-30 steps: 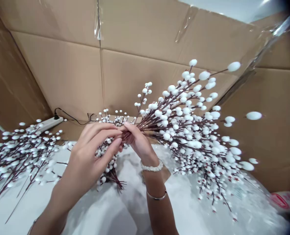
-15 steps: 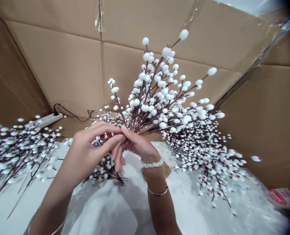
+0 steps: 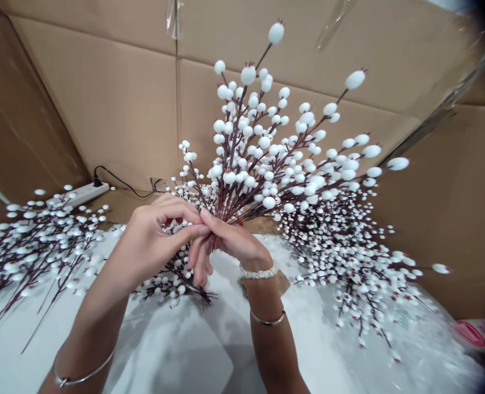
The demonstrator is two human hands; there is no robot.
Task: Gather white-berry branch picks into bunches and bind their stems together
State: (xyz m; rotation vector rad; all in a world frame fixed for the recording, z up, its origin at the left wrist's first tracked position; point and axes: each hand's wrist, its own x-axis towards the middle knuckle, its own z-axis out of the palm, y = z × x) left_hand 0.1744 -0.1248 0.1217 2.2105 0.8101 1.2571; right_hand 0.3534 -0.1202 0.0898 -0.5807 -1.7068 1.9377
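A bunch of artificial white berry stems (image 3: 262, 148) fans upward above the table, its brown stems gathered at the bottom. My right hand (image 3: 226, 241) is closed around those gathered stems, the thumb pressed across them. From the left, my left hand (image 3: 160, 230) pinches at the same gathering point, finger and thumb touching beside the right thumb; exactly what lies between its fingertips is hidden. Behind the hands lies another berry bunch (image 3: 180, 279) with its stem ends pointing toward the front.
Loose berry stems (image 3: 41, 246) lie at the left, and a large pile (image 3: 340, 246) at the right rests partly on clear plastic (image 3: 414, 339). A power strip (image 3: 86, 192) with a plugged-in black cable stands at the back left. Cardboard walls (image 3: 103, 98) enclose the white table (image 3: 176, 355).
The held bunch has turned a little and spread wider, with its berry tips shifted. Both hands keep their places at the stems. The view has moved slightly.
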